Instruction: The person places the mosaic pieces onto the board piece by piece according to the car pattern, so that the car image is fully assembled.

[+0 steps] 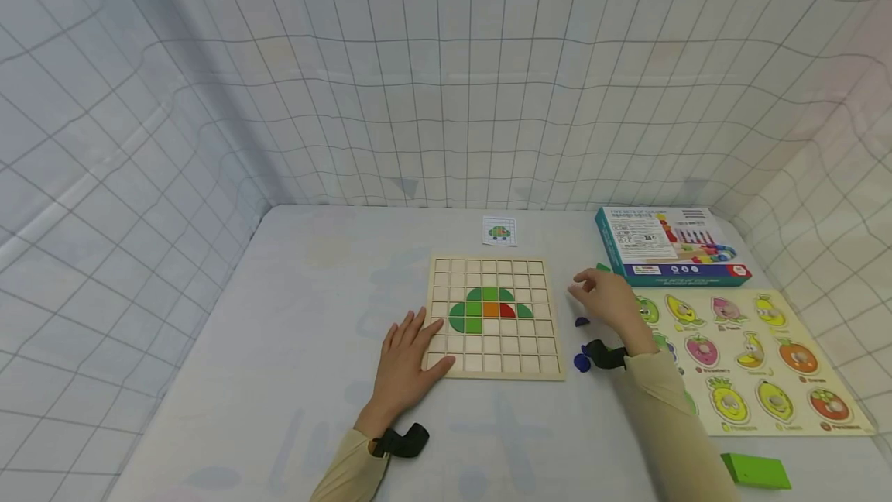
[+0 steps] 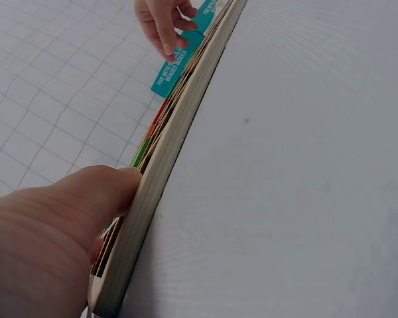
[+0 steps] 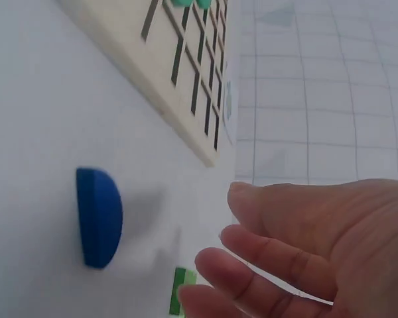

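Observation:
My left hand [image 1: 407, 362] rests with spread fingers on the left edge of a wooden grid board [image 1: 491, 363]. In the left wrist view its thumb [image 2: 103, 192] lies along the board's rim. Green, orange and red pieces sit in the board's grid, among them an orange square [image 1: 491, 309] and a red quarter-round piece [image 1: 507, 311]. Right of the board, my right hand [image 1: 605, 299] hovers with loosely bent fingers and nothing visible between them. Close to its fingertips is a green piece [image 3: 176, 291], partly hidden. A dark blue half-round piece [image 3: 99, 217] lies on the table nearby.
A small pattern card [image 1: 499, 232] lies behind the board. At right are a boxed set [image 1: 686, 246] and a fruit-picture board [image 1: 753, 362], partly under my right arm. Dark blue pieces [image 1: 581, 362] lie beside the right wrist strap. A green block [image 1: 756, 471] sits at front right.

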A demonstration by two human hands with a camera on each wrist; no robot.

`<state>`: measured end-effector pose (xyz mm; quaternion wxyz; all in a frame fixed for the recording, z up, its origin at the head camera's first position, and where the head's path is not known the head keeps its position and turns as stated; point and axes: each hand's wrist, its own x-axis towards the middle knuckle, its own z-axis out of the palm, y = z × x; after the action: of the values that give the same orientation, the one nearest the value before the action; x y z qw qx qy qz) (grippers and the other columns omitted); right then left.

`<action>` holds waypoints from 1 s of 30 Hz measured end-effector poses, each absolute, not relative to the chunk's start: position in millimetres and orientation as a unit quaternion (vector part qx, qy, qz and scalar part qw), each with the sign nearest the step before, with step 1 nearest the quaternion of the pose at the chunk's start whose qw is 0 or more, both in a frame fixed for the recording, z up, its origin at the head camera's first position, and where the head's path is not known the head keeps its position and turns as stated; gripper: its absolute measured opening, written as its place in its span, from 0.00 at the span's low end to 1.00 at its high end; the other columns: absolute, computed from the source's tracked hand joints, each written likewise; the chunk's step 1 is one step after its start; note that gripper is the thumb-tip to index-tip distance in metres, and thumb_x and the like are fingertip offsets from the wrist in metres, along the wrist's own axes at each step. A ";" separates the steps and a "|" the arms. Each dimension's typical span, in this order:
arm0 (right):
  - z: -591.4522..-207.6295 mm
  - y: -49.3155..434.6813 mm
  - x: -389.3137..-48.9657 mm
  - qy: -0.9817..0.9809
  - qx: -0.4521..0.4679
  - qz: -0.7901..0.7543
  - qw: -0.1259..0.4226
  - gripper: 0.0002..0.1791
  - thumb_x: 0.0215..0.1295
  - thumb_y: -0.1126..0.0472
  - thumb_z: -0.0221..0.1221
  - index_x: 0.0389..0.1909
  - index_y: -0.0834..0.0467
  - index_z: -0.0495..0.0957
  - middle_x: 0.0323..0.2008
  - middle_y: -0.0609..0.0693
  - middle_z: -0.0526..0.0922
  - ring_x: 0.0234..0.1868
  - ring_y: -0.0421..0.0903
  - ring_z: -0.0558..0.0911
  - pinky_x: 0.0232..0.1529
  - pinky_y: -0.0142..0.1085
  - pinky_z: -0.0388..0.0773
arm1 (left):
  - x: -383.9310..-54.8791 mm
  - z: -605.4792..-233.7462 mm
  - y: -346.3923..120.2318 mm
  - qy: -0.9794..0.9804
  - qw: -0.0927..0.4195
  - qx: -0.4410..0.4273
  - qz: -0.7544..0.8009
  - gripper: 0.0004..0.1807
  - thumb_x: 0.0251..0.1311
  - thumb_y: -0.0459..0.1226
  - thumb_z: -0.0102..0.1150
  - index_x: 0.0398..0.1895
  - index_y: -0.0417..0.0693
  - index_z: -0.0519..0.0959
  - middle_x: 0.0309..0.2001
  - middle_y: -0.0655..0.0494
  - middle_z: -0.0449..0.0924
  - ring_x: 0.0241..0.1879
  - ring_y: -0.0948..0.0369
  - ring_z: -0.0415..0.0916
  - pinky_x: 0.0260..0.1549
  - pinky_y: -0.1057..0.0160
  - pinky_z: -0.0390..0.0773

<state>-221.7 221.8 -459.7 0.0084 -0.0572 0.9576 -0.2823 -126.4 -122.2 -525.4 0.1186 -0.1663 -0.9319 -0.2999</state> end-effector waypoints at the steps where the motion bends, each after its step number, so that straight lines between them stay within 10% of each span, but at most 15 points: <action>1: -460.5 225.3 -223.1 0.959 -0.043 -0.281 0.018 0.18 0.65 0.57 0.59 0.49 0.67 0.78 0.36 0.60 0.80 0.30 0.51 0.76 0.29 0.41 0.73 | -126.3 -525.2 -122.4 -0.932 0.119 -0.166 -0.300 0.34 0.59 0.53 0.59 0.66 0.49 0.69 0.69 0.42 0.57 0.70 0.46 0.48 0.65 0.44 0.44; 11: -467.9 239.4 -231.0 0.957 0.028 -0.275 0.088 0.29 0.65 0.56 0.58 0.63 0.68 0.67 0.42 0.64 0.77 0.38 0.56 0.74 0.37 0.45 0.72 | -126.3 -524.3 -122.5 -0.931 0.120 -0.168 -0.303 0.34 0.58 0.53 0.60 0.66 0.49 0.69 0.69 0.42 0.57 0.70 0.46 0.49 0.65 0.44 0.44; 30: -460.7 243.7 -228.5 0.965 0.026 -0.245 0.087 0.20 0.62 0.66 0.58 0.54 0.70 0.73 0.40 0.66 0.79 0.35 0.56 0.75 0.37 0.46 0.74 | -126.3 -524.4 -122.4 -0.932 0.120 -0.166 -0.298 0.34 0.58 0.53 0.59 0.66 0.50 0.69 0.69 0.43 0.58 0.70 0.46 0.49 0.65 0.44 0.44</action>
<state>-228.5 243.7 -460.7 0.0873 0.0259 0.9653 -0.2448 -126.3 -122.4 -524.4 0.1196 -0.1662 -0.9322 -0.2984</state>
